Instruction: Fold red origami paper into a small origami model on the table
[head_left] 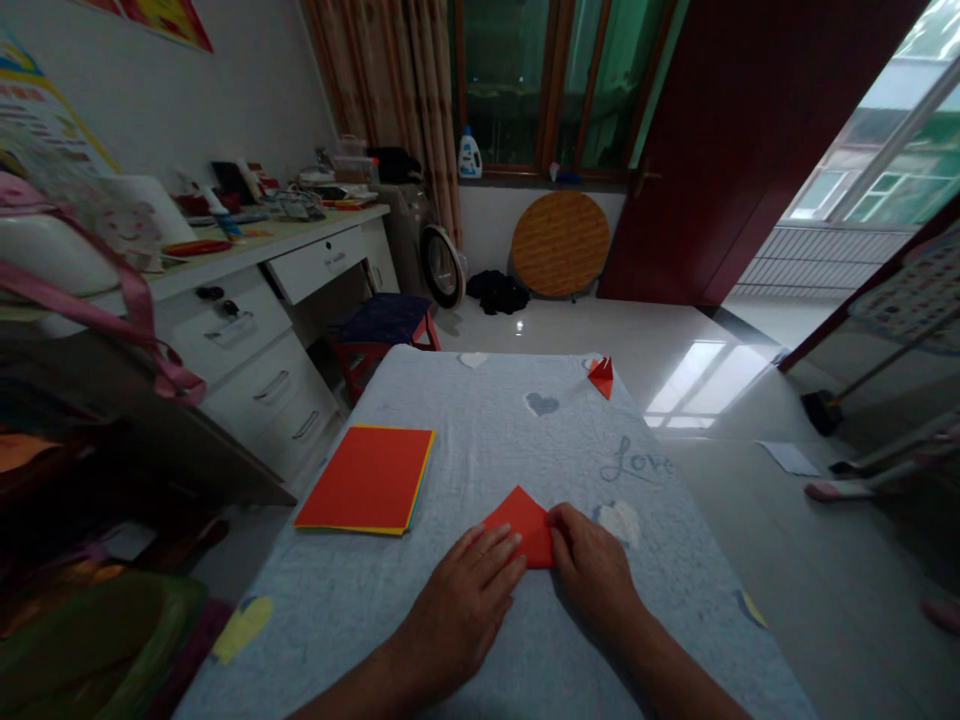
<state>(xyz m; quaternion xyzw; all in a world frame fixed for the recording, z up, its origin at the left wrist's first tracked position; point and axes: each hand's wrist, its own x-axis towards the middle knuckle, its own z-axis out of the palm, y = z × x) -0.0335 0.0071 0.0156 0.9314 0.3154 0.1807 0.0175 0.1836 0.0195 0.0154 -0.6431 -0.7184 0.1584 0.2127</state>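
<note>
A folded sheet of red paper (pixel 523 512) lies on the cloth-covered table with its point facing away from me. My left hand (pixel 476 590) rests flat over its left part, fingers stretched out across the paper. At the right edge, my right hand (pixel 592 555) pinches the paper between thumb and curled fingers. To the left lies a stack of square coloured paper (pixel 367 478), red on top with yellow and blue edges showing. A small folded red paper piece (pixel 602 377) stands near the table's far right corner.
The table wears a pale blue cloth (pixel 487 430) with hearts and lettering. Beyond its far left corner is a stool (pixel 386 322), beside a white desk (pixel 247 330) with drawers. A washing machine (pixel 420 240) and a round wooden tabletop (pixel 561 243) stand at the back.
</note>
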